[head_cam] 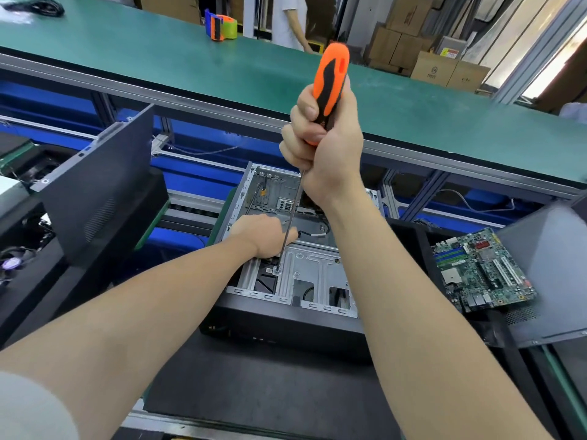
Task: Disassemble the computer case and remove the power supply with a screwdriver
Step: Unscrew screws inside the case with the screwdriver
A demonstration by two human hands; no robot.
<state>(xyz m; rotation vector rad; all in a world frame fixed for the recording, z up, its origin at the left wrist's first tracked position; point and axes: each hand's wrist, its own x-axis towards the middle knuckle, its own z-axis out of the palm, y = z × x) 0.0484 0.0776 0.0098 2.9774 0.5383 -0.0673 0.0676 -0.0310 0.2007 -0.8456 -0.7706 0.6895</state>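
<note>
Head view: case lies open on the surface, board out. My right hand clenches the screwdriver on a screw; left hand rests inside, grip unclear. Power supply probably not yet out.

Past your right hand you have a green-topped bench running the full width. On it, up and left of that hand, is an orange-and-blue tape dispenser with a green roll. At the far left is a black cable bundle. Behind the bench are a person in a white shirt and stacked cardboard boxes. Down and right of the hand, a green motherboard lies face up beside a grey panel. Left of your left hand, a black panel leans tilted.
</note>
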